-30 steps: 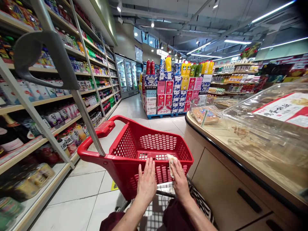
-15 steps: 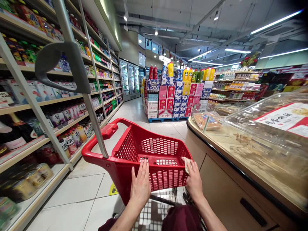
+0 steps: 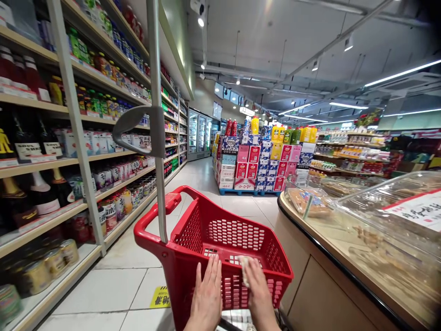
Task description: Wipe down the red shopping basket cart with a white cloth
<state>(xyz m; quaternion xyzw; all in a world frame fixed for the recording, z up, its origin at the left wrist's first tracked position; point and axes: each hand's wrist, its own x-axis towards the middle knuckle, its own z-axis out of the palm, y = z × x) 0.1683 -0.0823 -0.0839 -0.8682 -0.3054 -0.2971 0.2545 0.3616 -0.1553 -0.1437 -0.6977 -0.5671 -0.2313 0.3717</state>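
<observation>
A red plastic shopping cart (image 3: 193, 250) with a latticed basket and a tall metal pole stands in front of me. My left hand (image 3: 208, 292) lies against the near side of the basket, its fingers stretched out near the rim and nothing in it. On the same rim, further right, my right hand (image 3: 257, 287) presses a pale crumpled cloth (image 3: 245, 271). Part of the cloth is hidden under the fingers. A grey loop handle (image 3: 139, 131) is fixed to the pole.
Shelves of bottles and cans (image 3: 113, 184) line the left side. To the right a counter (image 3: 310, 257) with clear covers (image 3: 389, 202) runs close to the cart. Stacked drink cartons (image 3: 255, 165) stand ahead on blue pallets. A yellow floor sticker (image 3: 161, 297) lies left of the cart.
My right hand has slid left along the rim with the cloth, from the basket's far right corner towards my left hand. The view has tilted up, and the cart sits lower in it.
</observation>
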